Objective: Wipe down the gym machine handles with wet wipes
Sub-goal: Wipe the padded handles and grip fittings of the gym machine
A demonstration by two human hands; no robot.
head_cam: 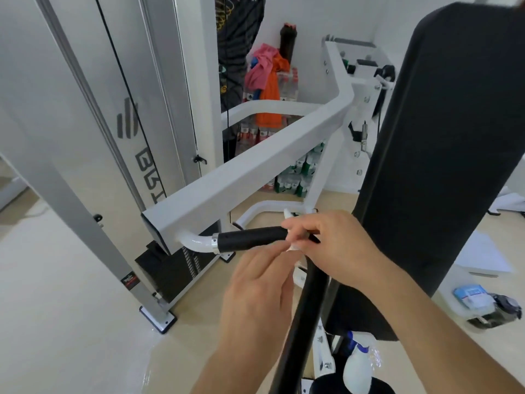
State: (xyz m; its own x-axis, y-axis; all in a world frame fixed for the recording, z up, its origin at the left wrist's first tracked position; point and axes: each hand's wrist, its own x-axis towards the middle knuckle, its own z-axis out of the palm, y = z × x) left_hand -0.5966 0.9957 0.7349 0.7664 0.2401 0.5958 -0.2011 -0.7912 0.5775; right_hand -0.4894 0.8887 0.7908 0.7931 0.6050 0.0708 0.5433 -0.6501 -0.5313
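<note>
The right hand [332, 245] curled round the near end of the black handle [250, 238], with a white wet wipe [292, 248] showing under its fingers. The left hand [255, 285] reached up to the wipe's lower edge; whether it pinched it was unclear. A spray bottle [358, 365] stood below.

The glossy cream floor [71, 280] carried everything. Below and to the left of the left hand [255, 282], a grey upright's foot plate [157, 318] sat flat on it. Well beyond both hands, by the far wall, packs of bottled water [287, 183] stood stacked. Out to the right of the right hand [338, 245] lay a flat white sheet [483, 257]. Lower down on that side, a blue-and-white packet [471, 297] touched a crumpled dark bag [500, 311].
</note>
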